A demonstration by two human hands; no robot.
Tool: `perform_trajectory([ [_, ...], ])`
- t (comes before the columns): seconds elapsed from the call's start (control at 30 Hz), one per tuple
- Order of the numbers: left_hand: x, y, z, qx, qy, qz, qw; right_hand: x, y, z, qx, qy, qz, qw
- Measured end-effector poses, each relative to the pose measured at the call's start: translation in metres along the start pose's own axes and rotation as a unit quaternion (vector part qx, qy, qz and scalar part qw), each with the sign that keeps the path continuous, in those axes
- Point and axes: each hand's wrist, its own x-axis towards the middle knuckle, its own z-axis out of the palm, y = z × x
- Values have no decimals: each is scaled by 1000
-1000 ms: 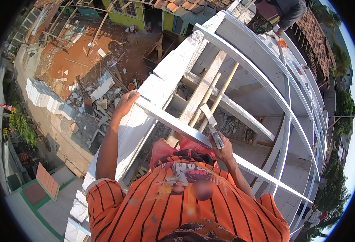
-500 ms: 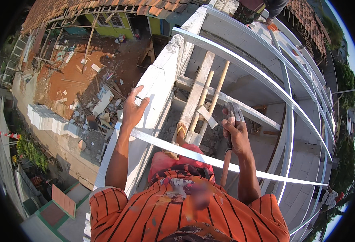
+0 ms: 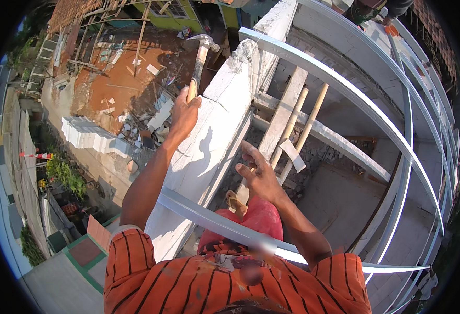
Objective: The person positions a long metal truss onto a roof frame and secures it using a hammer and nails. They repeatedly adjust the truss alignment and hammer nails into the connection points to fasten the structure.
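My left hand (image 3: 184, 118) is wrapped round the handle of a claw hammer (image 3: 199, 68), raised above the white block wall (image 3: 203, 136) with its metal head upward. A shadow of the hand falls on the wall top. My right hand (image 3: 264, 180) is to the right of the wall, in front of my body, its fingers and thumb apart and nothing visible in them. Close to me, a silvery metal beam (image 3: 203, 215) runs from the wall across my front, passing under my right forearm.
Curved metal beams (image 3: 355, 104) span the walls at right. Below lie a plank (image 3: 287, 107), bamboo poles (image 3: 311, 118) and a concrete crossbeam (image 3: 339, 149). Rubble (image 3: 159, 118) covers the ground left of the wall. Another person (image 3: 363, 10) is at the upper right.
The hammer has passed from my right hand to my left, which has lifted it over the wall. My right hand has moved left, its fingers now apart. The view has shifted.
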Motion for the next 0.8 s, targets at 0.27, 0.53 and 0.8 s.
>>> perform_trajectory([
  [0.27, 194, 2, 41, 117, 23, -132, 984, -113, 121, -103, -86, 186, 228, 952],
  [0.53, 233, 9, 99, 175, -102, -48, 978, -131, 148, -98, -56, 164, 258, 950],
  [0.8, 254, 2, 96, 118, -29, -136, 983, -123, 148, -86, -34, 157, 247, 956],
])
